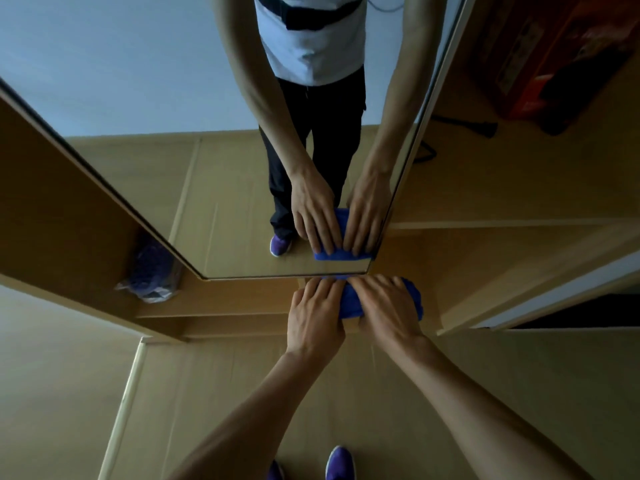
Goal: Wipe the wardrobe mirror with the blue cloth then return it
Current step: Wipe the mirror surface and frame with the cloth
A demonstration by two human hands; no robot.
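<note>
The blue cloth [349, 304] is lying mostly hidden under the left hand [317, 317] and the right hand [388, 306], showing only between them and past the right knuckles. The wardrobe mirror [173, 98] is running off the top edge. The bottom edge is clipping both purple shoes [340, 462]. A plastic bag [152, 275] is showing too blurred to tell its purple contents, and the red object [554, 64] at upper right is blurring likewise.

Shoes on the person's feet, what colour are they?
Purple shoes, clearest at the bottom of the head view; one also shows reflected in the mirror.
</note>
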